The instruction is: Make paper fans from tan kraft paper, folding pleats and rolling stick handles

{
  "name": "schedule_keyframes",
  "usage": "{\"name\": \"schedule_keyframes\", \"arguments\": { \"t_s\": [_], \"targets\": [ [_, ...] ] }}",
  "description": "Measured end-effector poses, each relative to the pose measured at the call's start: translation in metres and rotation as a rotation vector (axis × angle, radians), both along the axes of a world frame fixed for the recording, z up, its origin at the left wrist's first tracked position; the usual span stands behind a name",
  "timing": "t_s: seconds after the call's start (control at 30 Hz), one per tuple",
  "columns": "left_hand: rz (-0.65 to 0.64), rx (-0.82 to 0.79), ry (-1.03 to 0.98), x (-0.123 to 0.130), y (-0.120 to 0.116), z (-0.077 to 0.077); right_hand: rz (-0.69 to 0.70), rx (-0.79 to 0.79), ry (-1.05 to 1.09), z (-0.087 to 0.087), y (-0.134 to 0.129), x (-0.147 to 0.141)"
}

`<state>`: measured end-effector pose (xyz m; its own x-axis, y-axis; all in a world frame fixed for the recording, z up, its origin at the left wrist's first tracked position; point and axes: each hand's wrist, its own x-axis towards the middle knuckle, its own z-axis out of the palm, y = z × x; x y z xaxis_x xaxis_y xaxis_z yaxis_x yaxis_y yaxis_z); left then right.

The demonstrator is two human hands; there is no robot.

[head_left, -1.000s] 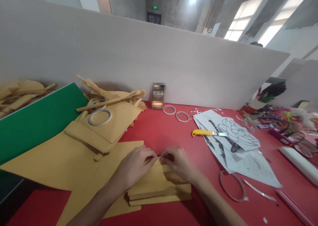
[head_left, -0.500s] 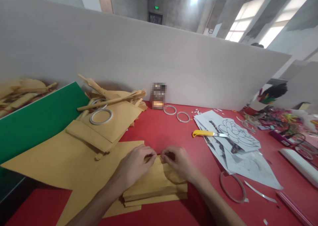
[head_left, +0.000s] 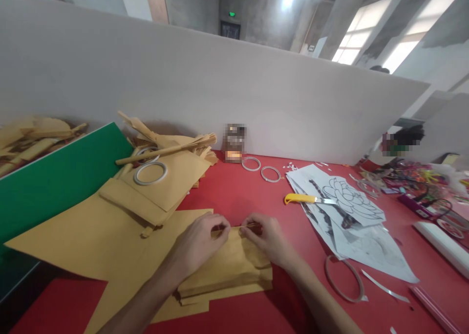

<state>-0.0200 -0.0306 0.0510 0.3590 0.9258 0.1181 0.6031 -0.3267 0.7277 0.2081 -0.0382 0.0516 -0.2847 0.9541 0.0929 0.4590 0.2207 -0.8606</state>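
A folded, layered piece of brown kraft paper lies in front of me on the table, partly over larger brown sheets. At its far edge, my left hand is closed, thumb and fingers pinching the paper. My right hand pinches the same edge a short way to the right, fingers curled. The paper's near side shows several stacked layers. My fingers partly hide the far edge.
Left stand a green board and a kraft paper pile with a tape roll on top. To the right, a yellow-handled utility knife rests by printed sheets. More tape rolls lie around; a white partition closes the back.
My right hand has slid slightly right along the paper's far edge, widening the gap between my hands. The folded paper has shifted a little left.
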Motion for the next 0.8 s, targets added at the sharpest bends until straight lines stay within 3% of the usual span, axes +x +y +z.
{"name": "schedule_keyframes", "arguments": {
  "t_s": [0.3, 0.43, 0.63, 0.8],
  "targets": [
    [-0.001, -0.030, -0.058, -0.001, 0.001, 0.001, -0.054, -0.126, 0.126, 0.002, -0.001, -0.003],
    [0.055, -0.021, -0.076, -0.001, 0.001, 0.004, -0.065, -0.154, 0.174, 0.001, 0.001, -0.001],
    [0.003, -0.052, -0.108, 0.003, -0.003, 0.009, -0.056, -0.170, 0.208, -0.002, 0.000, -0.007],
    [0.034, -0.014, -0.127, 0.003, -0.003, 0.009, -0.060, -0.168, 0.245, -0.003, -0.001, -0.011]
  ]
}}
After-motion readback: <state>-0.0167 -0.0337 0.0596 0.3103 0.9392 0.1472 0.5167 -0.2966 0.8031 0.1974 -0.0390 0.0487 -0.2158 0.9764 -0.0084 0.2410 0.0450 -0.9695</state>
